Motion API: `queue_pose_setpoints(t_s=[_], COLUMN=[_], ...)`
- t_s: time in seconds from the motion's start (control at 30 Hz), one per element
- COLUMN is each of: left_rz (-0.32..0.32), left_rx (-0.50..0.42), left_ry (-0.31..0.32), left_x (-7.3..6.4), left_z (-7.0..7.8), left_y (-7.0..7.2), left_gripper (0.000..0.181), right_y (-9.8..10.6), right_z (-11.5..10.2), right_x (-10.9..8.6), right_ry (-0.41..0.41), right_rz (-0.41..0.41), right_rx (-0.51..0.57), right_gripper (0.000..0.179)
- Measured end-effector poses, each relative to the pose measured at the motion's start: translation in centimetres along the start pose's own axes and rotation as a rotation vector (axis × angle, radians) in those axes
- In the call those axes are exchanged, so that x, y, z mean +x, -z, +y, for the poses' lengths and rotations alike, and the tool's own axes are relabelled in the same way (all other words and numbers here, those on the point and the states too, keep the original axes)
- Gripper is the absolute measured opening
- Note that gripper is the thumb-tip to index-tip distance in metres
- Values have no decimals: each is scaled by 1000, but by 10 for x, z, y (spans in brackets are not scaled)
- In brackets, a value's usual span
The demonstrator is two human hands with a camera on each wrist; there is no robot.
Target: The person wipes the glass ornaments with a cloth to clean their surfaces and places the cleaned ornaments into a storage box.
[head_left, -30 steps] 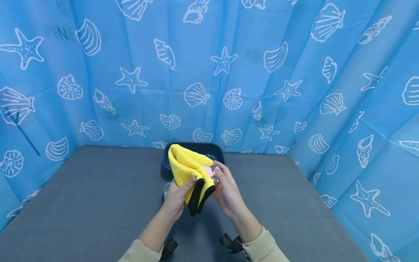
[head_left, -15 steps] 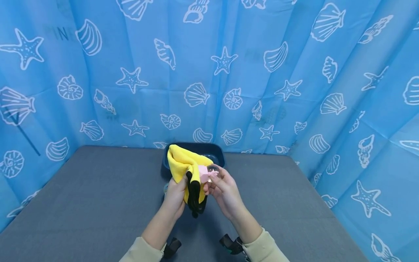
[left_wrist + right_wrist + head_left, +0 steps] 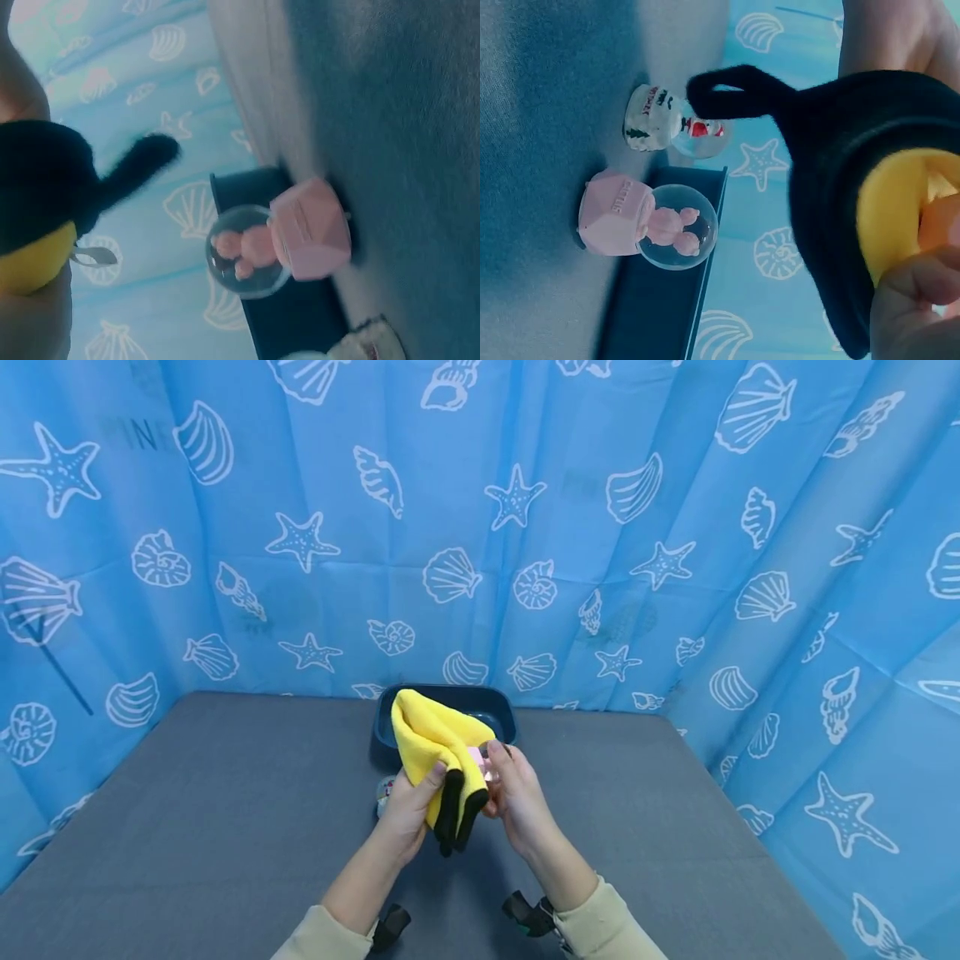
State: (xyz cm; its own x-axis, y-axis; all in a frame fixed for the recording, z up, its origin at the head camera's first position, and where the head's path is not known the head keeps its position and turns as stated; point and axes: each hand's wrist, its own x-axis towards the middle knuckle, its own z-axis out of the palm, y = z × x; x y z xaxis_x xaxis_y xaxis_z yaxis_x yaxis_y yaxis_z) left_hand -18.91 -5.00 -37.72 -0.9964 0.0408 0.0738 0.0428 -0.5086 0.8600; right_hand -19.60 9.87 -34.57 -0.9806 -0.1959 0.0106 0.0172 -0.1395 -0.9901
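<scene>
Less of the pink trinket (image 3: 478, 762) shows beside the yellow cloth (image 3: 431, 735) than half a second ago: the right grip (image 3: 519, 795) pinches it up before the dark bin (image 3: 508, 703), the left grip (image 3: 407, 812) clasps the cloth, presumably keeping fabric snug against it

Your forearms (image 3: 362, 881) slant forward and inward; your left grip (image 3: 405, 810) is curled, thumb (image 3: 432, 779) on top, and just beside it your right grip (image 3: 522, 787) pinches.
</scene>
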Motion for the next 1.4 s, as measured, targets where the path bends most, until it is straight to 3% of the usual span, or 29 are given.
queue_pose_setpoints(t_s=[0.17,0.37,0.57,0.77,0.83,1.0,1.23,1.4], left_rz=[3,30,81,124,104,20,52,77], left_rx=[17,0,2,-77,-89,-70,-62,-56], left_ry=[-3,-9,-3,-19,-44,-90,-55,-20], left_x=[0,2,5,3,0,-2,-4,-2], left_z=[0,1,-1,-1,-2,-6,-5,-4], left_y=[-1,0,2,5,3,-3,-5,-2], left_gripper=[64,47,38,57,62,62,42,42], right_y=[2,5,4,3,2,-2,-5,-3], right_z=[1,2,2,1,1,2,3,4], right_x=[-1,-1,1,4,5,4,5,5], right_ry=[-8,47,38,45,53,52,76,51], right_rz=[-89,-165,-105,-11,4,-5,-20,-38], right_rx=[0,30,49,57,49,24,30,70], right_gripper=[35,31,38,53,53,43,47,47])
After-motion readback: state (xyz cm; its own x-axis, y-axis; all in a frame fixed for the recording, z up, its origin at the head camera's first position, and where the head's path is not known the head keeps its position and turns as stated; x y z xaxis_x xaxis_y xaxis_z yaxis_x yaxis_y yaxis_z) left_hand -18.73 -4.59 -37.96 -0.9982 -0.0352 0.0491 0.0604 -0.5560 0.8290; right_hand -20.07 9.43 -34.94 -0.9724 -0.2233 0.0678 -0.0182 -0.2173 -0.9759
